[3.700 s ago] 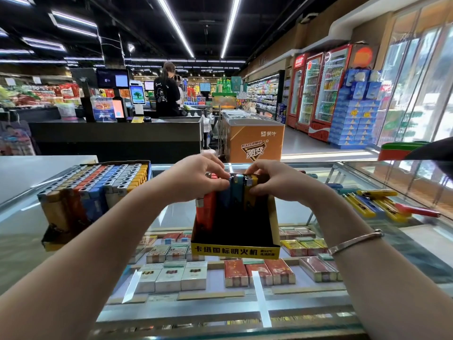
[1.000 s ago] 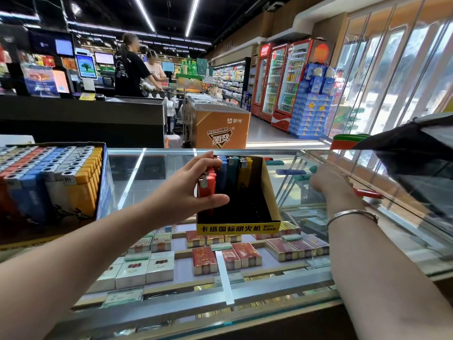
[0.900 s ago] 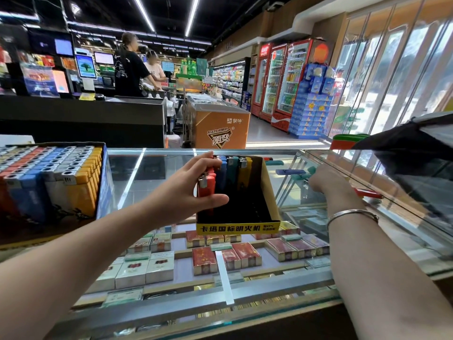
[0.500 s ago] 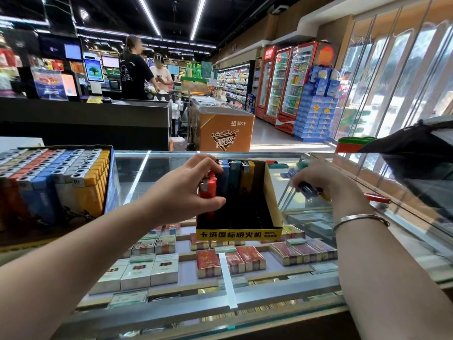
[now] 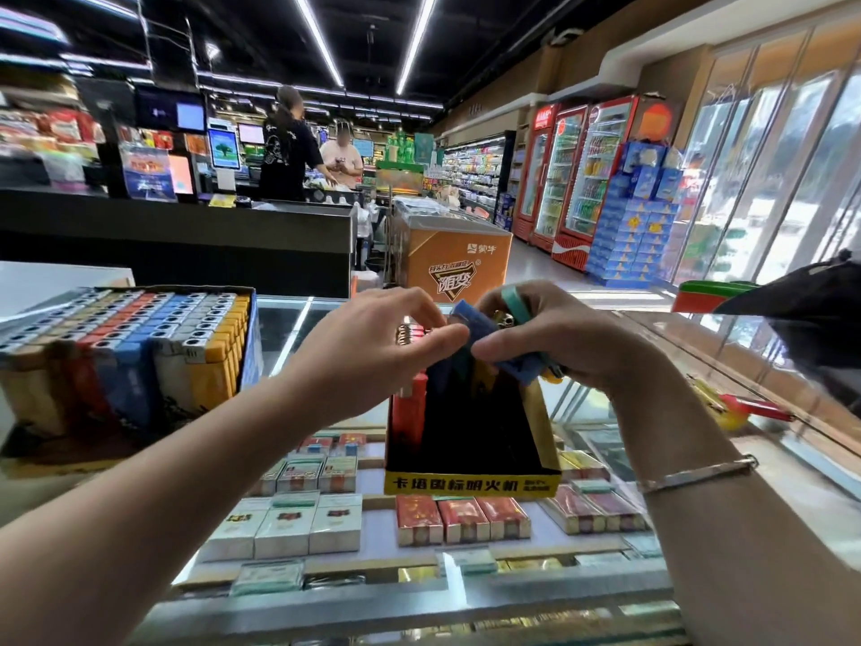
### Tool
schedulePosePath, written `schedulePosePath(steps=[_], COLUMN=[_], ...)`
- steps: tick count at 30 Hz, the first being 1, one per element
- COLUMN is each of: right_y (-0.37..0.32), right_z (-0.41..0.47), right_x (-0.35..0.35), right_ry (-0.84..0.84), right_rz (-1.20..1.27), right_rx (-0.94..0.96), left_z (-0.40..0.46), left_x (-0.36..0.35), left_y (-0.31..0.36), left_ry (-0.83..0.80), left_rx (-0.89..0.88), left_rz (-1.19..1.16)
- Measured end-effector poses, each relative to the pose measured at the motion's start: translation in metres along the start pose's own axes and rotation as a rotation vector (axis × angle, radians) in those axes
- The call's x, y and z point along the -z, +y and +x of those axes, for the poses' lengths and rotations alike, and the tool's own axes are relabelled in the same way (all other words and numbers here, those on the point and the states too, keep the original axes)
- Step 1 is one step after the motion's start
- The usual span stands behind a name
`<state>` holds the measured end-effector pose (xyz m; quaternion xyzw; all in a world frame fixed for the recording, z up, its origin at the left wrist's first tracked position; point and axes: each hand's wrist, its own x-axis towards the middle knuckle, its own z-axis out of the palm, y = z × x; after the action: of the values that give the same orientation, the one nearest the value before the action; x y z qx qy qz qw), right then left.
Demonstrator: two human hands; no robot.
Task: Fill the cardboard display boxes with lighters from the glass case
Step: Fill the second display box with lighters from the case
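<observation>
Cardboard, black inside with a yellow front strip, is forming the open display box (image 5: 470,477) that is standing on the glass case (image 5: 289,319), and everything else is best placed from it. Along the box's left inner wall a short row of lighters (image 5: 410,412) is standing upright, a red one nearest the camera, with blue, green and yellow ones behind; the rest of the box is showing its dark floor.

Directly above the box's far end, the person's right hand (image 5: 573,347) is gripping a small bundle of loose lighters (image 5: 494,340), fingers curled round them, a blue one lying across the front and a green one poking out at the top. The left hand (image 5: 372,352) is hovering just left of that bundle, over the box's left wall, fingers loosely spread and thumb reaching toward the blue lighter; whether the thumb is touching it cannot be told.

Well to the left of the box, a full display box (image 5: 135,356) is sitting on the same glass, packed with rows of lighters. Below and in front of the box, under the glass, cigarette packs (image 5: 298,524) are lying in rows. To the right of the box, a few more lighters (image 5: 745,407) are lying on the glass.
</observation>
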<state>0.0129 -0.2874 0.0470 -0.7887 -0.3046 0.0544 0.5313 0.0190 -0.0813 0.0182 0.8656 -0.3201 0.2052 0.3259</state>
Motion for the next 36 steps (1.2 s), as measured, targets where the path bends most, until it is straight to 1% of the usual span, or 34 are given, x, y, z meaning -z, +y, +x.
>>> schedulePosePath(steps=[2, 4, 6, 8, 10, 13, 14, 15, 16, 17, 19, 22, 28, 33, 36], right_y=[-0.001, 0.000, 0.000, 0.001, 0.001, 0.008, 0.012, 0.017, 0.022, 0.027, 0.033, 0.037, 0.037, 0.036, 0.036], right_z=[0.001, 0.002, 0.003, 0.005, 0.007, 0.011, 0.012, 0.013, 0.013, 0.014, 0.014, 0.015, 0.016, 0.015, 0.015], right_x=[-0.005, -0.007, -0.010, -0.012, -0.011, -0.002, 0.001, 0.003, 0.005, 0.006, 0.006, 0.005, 0.004, 0.003, 0.003], right_ry=[-0.043, -0.048, -0.045, -0.004, 0.116, 0.423, 0.547, 0.667, 0.756, 0.798, 0.771, 0.688, 0.654, 0.637, 0.627], right_rz=[0.010, -0.002, -0.012, -0.002, 0.065, 0.173, 0.138, 0.044, -0.083, -0.195, -0.272, -0.222, -0.205, -0.216, -0.214], right_rx=[0.008, 0.000, 0.001, 0.025, 0.057, 0.064, 0.027, -0.033, -0.100, -0.156, -0.235, -0.306, -0.304, -0.285, -0.267], left_z=[0.000, 0.001, 0.001, 0.001, 0.002, 0.004, 0.005, 0.005, 0.006, 0.006, 0.007, 0.008, 0.014, 0.028, 0.033], left_x=[0.000, 0.000, 0.001, 0.003, 0.005, 0.008, 0.008, 0.006, 0.005, 0.002, -0.002, -0.006, -0.005, 0.001, -0.003], left_y=[0.003, 0.006, 0.007, 0.007, 0.005, 0.002, 0.001, 0.000, -0.002, -0.003, -0.004, -0.003, 0.005, 0.013, 0.018], left_ry=[0.047, 0.030, 0.020, 0.079, 0.158, 0.255, 0.276, 0.292, 0.299, 0.298, 0.281, 0.248, 0.083, -0.070, -0.118], left_rx=[-0.014, -0.006, 0.002, 0.017, 0.034, 0.031, 0.023, 0.014, 0.002, -0.012, -0.045, -0.086, -0.164, -0.155, -0.136], left_rz=[-0.209, -0.373, -0.489, -0.538, -0.565, -0.574, -0.556, -0.525, -0.486, -0.446, -0.378, -0.240, 0.130, 0.268, 0.342])
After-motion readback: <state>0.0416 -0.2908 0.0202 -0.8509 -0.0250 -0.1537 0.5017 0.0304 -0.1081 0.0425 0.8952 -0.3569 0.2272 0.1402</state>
